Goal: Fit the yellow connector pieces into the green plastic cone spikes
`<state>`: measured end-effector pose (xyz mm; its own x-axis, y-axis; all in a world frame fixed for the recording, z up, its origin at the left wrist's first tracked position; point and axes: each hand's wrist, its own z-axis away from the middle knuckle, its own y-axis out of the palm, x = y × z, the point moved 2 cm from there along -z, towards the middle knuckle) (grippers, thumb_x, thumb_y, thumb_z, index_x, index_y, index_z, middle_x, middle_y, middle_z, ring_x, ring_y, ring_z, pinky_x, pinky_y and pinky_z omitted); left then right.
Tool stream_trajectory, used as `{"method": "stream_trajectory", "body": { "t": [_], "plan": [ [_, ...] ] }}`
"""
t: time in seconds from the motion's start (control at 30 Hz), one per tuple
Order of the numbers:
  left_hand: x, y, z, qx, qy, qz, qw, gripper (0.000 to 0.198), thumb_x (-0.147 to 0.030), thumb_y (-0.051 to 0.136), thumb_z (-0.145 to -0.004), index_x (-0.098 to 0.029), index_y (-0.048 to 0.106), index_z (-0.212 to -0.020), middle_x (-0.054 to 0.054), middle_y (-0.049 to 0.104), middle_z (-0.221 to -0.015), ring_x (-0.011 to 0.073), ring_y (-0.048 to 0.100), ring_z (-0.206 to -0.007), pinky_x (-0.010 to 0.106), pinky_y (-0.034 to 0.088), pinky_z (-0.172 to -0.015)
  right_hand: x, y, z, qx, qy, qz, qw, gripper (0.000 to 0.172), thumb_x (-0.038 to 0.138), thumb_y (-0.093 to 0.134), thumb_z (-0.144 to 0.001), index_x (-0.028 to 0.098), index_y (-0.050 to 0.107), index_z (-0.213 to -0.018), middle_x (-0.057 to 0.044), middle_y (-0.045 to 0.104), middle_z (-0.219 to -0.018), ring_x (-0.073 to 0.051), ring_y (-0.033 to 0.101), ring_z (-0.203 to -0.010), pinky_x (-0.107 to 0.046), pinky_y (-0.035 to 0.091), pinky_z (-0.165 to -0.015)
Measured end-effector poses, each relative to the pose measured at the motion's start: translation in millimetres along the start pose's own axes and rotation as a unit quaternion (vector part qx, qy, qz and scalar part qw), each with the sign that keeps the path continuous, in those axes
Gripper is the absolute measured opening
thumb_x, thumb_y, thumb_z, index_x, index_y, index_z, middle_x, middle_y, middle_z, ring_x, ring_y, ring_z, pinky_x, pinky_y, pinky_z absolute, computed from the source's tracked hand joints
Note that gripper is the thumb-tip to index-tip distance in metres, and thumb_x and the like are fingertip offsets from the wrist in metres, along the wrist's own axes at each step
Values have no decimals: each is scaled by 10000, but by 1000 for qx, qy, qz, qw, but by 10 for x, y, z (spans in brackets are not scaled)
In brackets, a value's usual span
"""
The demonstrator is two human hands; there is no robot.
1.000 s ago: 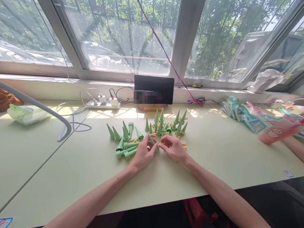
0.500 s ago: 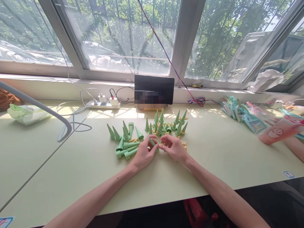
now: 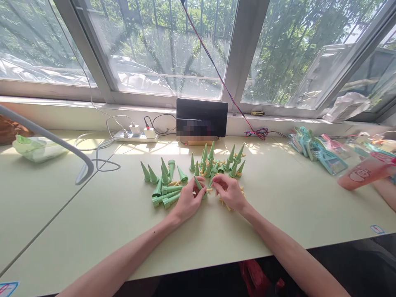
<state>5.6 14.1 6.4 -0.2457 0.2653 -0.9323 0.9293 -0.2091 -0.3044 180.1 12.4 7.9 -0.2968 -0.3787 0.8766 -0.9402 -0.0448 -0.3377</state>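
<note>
My left hand is closed around a green plastic spike, its pointed tip leaning up and left. From the spike's right side sticks a small yellow peg. Just right of that peg, my right hand has curled fingers, with thumb and forefinger apart; I see nothing held there. Beyond both hands stand several upright green spikes, mixed with loose yellow pieces. More green spikes lie beside my left hand, some on their sides. Yellow pegs also lie under and beside my right hand, partly hidden by it.
A dark screen stands at the back, near a white power strip with cables. A grey curved bar crosses the left side. To the right are packaged teal items, a pink cup and another person's arm.
My right hand has drawn back slightly from the yellow peg, and its fingers have come off it. The left hand keeps hold of the green spike in the same place.
</note>
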Motion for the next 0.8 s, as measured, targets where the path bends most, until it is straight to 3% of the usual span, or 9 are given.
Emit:
{"method": "stream_trajectory", "body": {
  "t": [0.6, 0.8],
  "plan": [
    [15, 3, -4, -11, 4, 3, 1000, 261, -382, 555, -896, -192, 531, -1075, 19, 618, -840, 142, 603, -685, 236, 465, -547, -20, -1, -1, 2, 1, 21, 1000, 155, 254, 467, -931, 206, 596, -860, 8, 576, -664, -125, 510, -501, -250, 419, -478],
    [19, 5, -7, -13, -2, 6, 1000, 273, -390, 558, -894, -188, 530, -1076, 18, 622, -841, 143, 608, -702, 234, 465, -557, 9, -10, 9, -17, 36, 16, 999, 181, 355, 445, -978, 213, 550, -1021, 63, 500, -513, -129, 467, -428, -241, 399, -450]
  ]
}}
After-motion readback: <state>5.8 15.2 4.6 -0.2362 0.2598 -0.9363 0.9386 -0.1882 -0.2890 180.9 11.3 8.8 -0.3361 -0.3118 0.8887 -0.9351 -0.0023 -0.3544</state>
